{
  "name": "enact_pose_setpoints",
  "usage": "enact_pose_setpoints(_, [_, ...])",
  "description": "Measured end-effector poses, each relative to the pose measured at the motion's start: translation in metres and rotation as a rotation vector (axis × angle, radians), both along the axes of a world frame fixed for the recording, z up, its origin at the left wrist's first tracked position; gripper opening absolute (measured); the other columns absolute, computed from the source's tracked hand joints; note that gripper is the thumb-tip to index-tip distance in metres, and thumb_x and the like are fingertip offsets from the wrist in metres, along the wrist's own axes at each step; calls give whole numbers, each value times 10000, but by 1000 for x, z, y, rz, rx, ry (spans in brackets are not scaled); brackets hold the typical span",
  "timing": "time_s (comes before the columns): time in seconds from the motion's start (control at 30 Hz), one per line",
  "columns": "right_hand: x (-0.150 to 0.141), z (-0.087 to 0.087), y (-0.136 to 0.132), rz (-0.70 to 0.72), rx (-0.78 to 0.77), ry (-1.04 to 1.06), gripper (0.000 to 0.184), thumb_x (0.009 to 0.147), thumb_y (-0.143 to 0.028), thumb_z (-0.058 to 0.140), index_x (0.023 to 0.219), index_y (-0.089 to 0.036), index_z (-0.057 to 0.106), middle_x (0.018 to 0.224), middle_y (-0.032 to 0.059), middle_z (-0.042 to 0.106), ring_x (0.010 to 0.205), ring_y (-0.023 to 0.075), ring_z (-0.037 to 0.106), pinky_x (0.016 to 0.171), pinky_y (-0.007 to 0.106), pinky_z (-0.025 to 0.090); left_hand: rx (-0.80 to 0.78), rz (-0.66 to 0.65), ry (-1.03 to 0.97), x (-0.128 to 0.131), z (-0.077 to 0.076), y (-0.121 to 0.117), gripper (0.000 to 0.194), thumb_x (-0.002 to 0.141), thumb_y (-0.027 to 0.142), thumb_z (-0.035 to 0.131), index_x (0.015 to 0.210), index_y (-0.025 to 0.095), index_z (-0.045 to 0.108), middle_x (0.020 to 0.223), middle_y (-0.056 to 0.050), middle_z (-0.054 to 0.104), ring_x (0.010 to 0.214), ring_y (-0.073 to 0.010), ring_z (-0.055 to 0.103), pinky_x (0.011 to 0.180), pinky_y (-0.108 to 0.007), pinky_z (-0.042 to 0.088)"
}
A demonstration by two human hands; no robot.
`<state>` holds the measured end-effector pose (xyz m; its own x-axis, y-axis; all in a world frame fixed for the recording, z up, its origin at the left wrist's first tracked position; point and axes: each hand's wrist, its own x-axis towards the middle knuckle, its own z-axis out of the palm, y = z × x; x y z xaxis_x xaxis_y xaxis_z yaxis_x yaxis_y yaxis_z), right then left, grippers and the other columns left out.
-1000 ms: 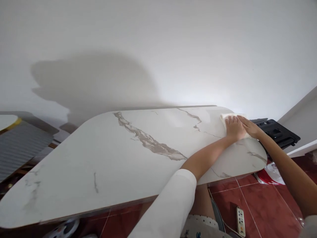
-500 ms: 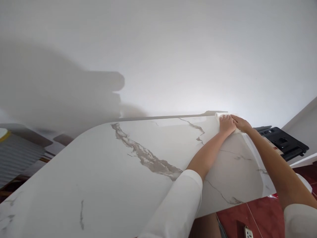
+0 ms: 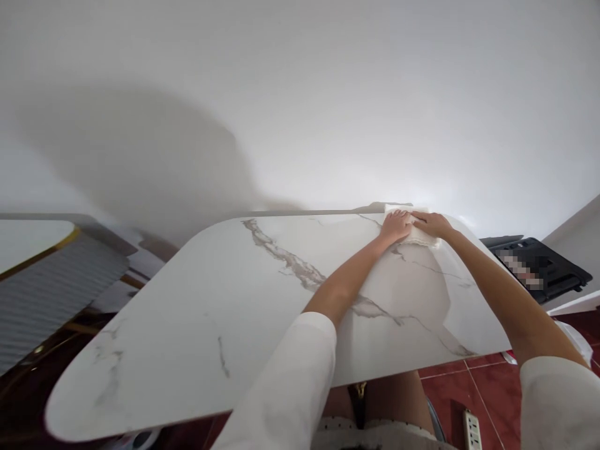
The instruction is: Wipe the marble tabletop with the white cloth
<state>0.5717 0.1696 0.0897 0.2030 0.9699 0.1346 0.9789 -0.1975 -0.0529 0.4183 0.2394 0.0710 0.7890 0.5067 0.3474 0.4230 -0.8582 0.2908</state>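
A white marble-patterned table top (image 3: 225, 306) with grey veins stretches in front of me against a white wall. At its far edge lies a white folded cloth (image 3: 419, 235). My left hand (image 3: 396, 226) lies flat on the cloth with its fingers stretched out. My right hand (image 3: 434, 224) presses flat on the same cloth just to the right, fingers extended. Both arms reach forward from white sleeves.
A black device (image 3: 539, 269) sits beyond the table's right end. A ribbed grey piece of furniture (image 3: 51, 287) with a gold-edged top stands at the left. A white power strip (image 3: 472, 428) lies on the red tiled floor (image 3: 478, 387) below.
Both hands and the cloth have slid from the table's right corner to the far edge and then leftward along it. My view has shifted with them.
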Motion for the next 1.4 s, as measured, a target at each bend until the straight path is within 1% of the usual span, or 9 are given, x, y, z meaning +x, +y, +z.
enact_pose_setpoints(0.07, [-29, -1, 14, 95, 49, -7, 499, 926, -432, 354, 1384, -269, 464, 1400, 6, 498, 1234, 252, 502, 1025, 408, 385, 13, -20, 7, -37, -1, 18, 484, 888, 210, 319, 1360, 156, 413, 1434, -74, 441, 1345, -213, 334, 1114, -383, 248])
enact_pose_setpoints(0.23, [-118, -9, 67, 279, 111, -20, 494, 948, -336, 316, 1389, -155, 443, 1481, 70, 383, 1365, 224, 328, 1100, 375, 282, 18, 124, 63, -126, -1, 63, 500, 874, 199, 329, 1360, 103, 396, 1461, -128, 397, 1353, -224, 342, 1117, -372, 249])
enact_pose_setpoints(0.37, [-201, -8, 111, 305, 70, 15, 454, 946, -355, 330, 1327, -161, 483, 1368, 107, 524, 1230, 266, 490, 1005, 399, 380, -53, 267, 94, -198, 6, 98, 431, 879, 171, 301, 1253, 137, 513, 1365, -98, 519, 1247, -194, 478, 1053, -319, 348])
enact_pose_setpoints(0.5, [-292, -8, 144, 412, 93, -22, 406, 963, -309, 306, 1281, -144, 496, 1293, 122, 580, 1192, 246, 508, 999, 380, 361, -70, 424, 118, -278, 9, 126, 380, 895, 202, 299, 1150, 155, 576, 1259, -101, 600, 1177, -223, 537, 1005, -358, 397])
enact_pose_setpoints(0.67, [-391, -13, 170, 486, 221, 19, 404, 967, -289, 307, 1254, -84, 503, 1299, 171, 556, 1211, 262, 473, 1018, 399, 326, -28, 486, 66, -377, 2, 150, 454, 897, 224, 265, 1275, 141, 504, 1376, -72, 515, 1260, -176, 467, 1073, -312, 336])
enact_pose_setpoints(0.8, [-446, -16, 174, 533, 241, 107, 441, 966, -290, 327, 1297, -28, 457, 1393, 206, 457, 1305, 278, 373, 1063, 412, 267, 11, 526, 122, -438, -3, 156, 505, 892, 236, 245, 1345, 113, 431, 1443, -83, 436, 1330, -155, 389, 1114, -311, 282])
enact_pose_setpoints(0.93, [-483, -16, 158, 535, 240, 138, 479, 962, -305, 335, 1316, -4, 447, 1420, 219, 424, 1315, 307, 356, 1066, 448, 263, 75, 498, 192, -478, -4, 141, 536, 877, 245, 235, 1353, 75, 413, 1452, -123, 414, 1354, -172, 358, 1125, -351, 276])
enact_pose_setpoints(1.03, [-503, -15, 133, 504, 244, 127, 536, 961, -339, 336, 1325, 41, 439, 1418, 235, 419, 1293, 344, 378, 1064, 446, 265, 146, 435, 192, -499, -8, 117, 539, 858, 250, 242, 1344, 123, 437, 1420, -103, 464, 1364, -186, 345, 1124, -398, 288])
enact_pose_setpoints(1.4, [-536, -5, -1, 595, 227, 134, 580, 946, -320, 328, 1331, 106, 410, 1395, 301, 412, 1254, 385, 425, 1016, 502, 319, 157, 490, 211, -543, -7, -24, 582, 883, 318, 169, 1424, 196, 345, 1450, -49, 431, 1354, -200, 366, 1133, -388, 293])
